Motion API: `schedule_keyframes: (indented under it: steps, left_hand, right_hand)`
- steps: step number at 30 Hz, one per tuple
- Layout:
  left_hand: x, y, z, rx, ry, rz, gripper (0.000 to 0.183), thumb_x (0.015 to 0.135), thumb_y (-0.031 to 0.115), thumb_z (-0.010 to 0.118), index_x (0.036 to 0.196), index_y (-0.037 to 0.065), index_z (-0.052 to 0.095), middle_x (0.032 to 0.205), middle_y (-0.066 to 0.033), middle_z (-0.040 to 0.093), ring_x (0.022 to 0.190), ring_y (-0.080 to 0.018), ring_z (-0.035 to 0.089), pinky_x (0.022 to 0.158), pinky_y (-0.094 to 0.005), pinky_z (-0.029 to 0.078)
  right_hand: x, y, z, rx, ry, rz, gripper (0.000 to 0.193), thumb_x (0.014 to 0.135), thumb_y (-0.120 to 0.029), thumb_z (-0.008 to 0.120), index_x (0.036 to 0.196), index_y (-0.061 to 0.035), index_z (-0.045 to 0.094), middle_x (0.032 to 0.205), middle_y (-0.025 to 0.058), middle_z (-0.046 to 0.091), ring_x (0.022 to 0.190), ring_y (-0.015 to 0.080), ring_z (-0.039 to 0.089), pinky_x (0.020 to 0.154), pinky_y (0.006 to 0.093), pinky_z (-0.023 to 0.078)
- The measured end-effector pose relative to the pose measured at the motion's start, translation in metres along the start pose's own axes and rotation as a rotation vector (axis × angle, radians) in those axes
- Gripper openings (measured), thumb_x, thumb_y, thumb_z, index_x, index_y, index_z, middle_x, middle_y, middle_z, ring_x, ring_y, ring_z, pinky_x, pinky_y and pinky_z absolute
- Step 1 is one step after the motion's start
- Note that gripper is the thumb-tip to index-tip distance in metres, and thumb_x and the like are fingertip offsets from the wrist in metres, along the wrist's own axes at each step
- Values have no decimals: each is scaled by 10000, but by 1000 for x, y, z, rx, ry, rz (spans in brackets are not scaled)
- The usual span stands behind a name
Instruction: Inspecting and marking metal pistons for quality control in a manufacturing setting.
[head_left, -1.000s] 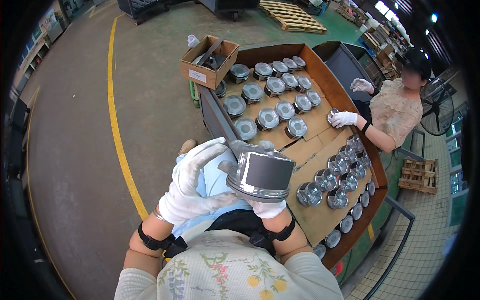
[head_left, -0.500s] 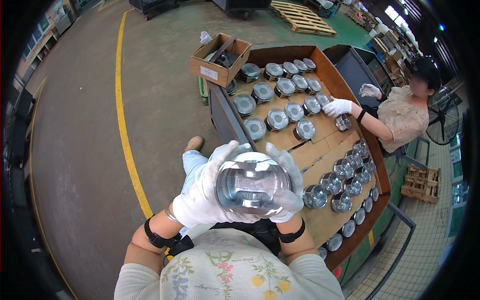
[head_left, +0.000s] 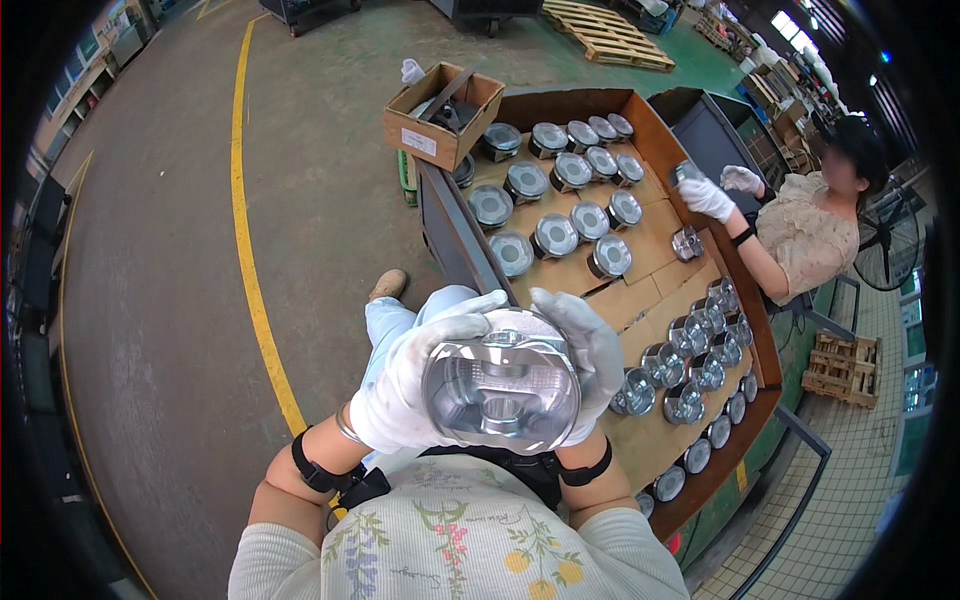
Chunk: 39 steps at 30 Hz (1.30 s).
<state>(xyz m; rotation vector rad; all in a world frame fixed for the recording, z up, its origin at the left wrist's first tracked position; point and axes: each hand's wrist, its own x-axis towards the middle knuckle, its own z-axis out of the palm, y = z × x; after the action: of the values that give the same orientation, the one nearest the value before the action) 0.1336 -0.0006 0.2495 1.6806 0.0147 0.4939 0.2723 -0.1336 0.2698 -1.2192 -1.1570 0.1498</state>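
Observation:
Between my two white-gloved hands is a shiny metal piston (head_left: 502,395), held up close in front of my body. Its hollow inner side, with a pin boss, faces up toward me. My left hand (head_left: 405,375) wraps round the piston's left side, and my right hand (head_left: 592,360) curls round its right side. Beyond them, several upright pistons (head_left: 555,236) stand on brown cardboard (head_left: 640,285) in a large cart. Nearer on the right, more pistons (head_left: 662,366) stand in rows with their hollow sides showing.
A small wooden box (head_left: 440,115) with dark items sits on the cart's far left corner. Across the cart a co-worker's gloved hand (head_left: 706,196) holds a piston (head_left: 686,174). A yellow line (head_left: 243,230) runs along the floor at left. Wooden pallets (head_left: 607,34) lie behind.
The piston in my hands has tilted, and my right fingers have shifted along its edge. The co-worker's hand has lifted a piston off the cardboard toward the cart's far rim.

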Motion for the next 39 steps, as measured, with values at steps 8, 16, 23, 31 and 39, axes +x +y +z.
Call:
schedule_keyframes:
  steps: [8,16,23,31,39]
  left_hand:
    - [15,16,-6,140,64,154,922,545,218,929,1275,51,392,1310,-249,505,1163,-372,559,965,-440,442]
    - [27,21,-4,333,30,345,926,546,226,933,1278,70,388,1270,-242,530,1146,-380,562,966,-438,436]
    - [36,15,19,635,-77,296,919,541,351,925,1262,87,421,1239,-159,575,1128,-345,587,998,-535,361]
    - [47,-28,45,366,-324,68,1022,555,234,931,1386,24,374,1286,-149,562,1060,-283,620,933,-392,491]
    - [51,-57,49,287,-368,-80,914,631,123,866,1393,17,372,1306,-140,548,1044,-259,619,904,-372,505]
  right_hand:
    - [-3,7,3,-175,116,-9,515,821,-26,703,1289,-36,490,1152,198,624,965,277,666,844,353,523]
    - [-5,-24,-27,-120,336,457,272,994,-155,516,1112,62,629,955,87,683,737,79,580,692,217,466]
    - [-18,-42,-47,-494,-69,517,318,867,-211,613,1118,-17,639,796,225,657,735,365,661,636,416,524]
    - [-108,-33,-117,-612,176,850,233,936,-205,500,875,-17,623,804,198,627,738,387,619,658,462,489]
    - [-220,-50,-234,-1090,568,1422,386,925,-327,490,950,18,661,949,270,655,929,412,630,800,479,491]
